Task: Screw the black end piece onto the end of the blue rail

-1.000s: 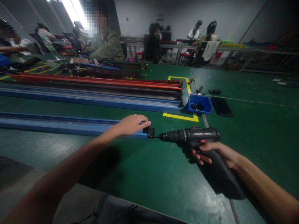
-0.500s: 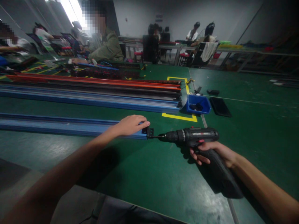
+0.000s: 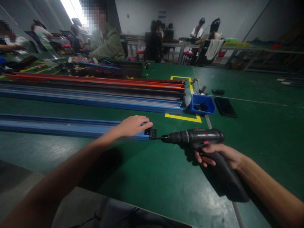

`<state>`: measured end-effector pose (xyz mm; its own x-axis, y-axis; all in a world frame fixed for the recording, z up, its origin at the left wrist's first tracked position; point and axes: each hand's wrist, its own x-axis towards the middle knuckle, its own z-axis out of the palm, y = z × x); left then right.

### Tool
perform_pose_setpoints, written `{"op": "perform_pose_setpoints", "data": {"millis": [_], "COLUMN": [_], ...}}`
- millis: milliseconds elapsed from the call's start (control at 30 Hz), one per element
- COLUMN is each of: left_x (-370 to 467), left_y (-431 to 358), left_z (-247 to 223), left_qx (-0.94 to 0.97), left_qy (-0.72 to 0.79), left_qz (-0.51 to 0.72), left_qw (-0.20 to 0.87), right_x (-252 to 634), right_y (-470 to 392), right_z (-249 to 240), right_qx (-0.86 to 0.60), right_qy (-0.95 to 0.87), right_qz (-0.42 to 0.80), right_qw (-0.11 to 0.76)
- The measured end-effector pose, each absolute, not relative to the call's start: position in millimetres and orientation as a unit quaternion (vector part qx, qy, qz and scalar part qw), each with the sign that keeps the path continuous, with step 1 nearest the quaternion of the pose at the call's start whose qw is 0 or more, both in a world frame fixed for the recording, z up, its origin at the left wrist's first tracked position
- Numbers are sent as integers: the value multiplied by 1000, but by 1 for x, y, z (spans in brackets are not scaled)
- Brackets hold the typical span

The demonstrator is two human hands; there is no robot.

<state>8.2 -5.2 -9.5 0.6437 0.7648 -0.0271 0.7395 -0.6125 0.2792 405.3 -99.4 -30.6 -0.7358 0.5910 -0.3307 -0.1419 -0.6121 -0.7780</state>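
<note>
At nine o'clock the edge cuts off the rail [image 3: 59, 125]. The left hand [image 3: 135, 125] hides a stretch near its end. The tip of the bit [image 3: 161, 137], at the bracket [image 3: 154, 133], is too small to make out. The right hand [image 3: 222, 152] covers part of the drill [image 3: 204, 135]. What lies in the bin [image 3: 209, 111], towards three o'clock, is unclear. The head of a co-worker [image 3: 110, 44], at eleven o'clock, is blurred.
</note>
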Motion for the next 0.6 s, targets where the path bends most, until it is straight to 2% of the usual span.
{"op": "perform_pose_setpoints", "data": {"millis": [600], "left_x": [8], "left_y": [-4], "left_z": [-11], "left_qx": [897], "left_qy": [420], "left_qz": [47], "left_qw": [126], "right_x": [405], "right_y": [-100], "right_z": [-30], "right_qx": [-312], "right_qy": [-368], "right_qz": [849], "right_qw": [215]}}
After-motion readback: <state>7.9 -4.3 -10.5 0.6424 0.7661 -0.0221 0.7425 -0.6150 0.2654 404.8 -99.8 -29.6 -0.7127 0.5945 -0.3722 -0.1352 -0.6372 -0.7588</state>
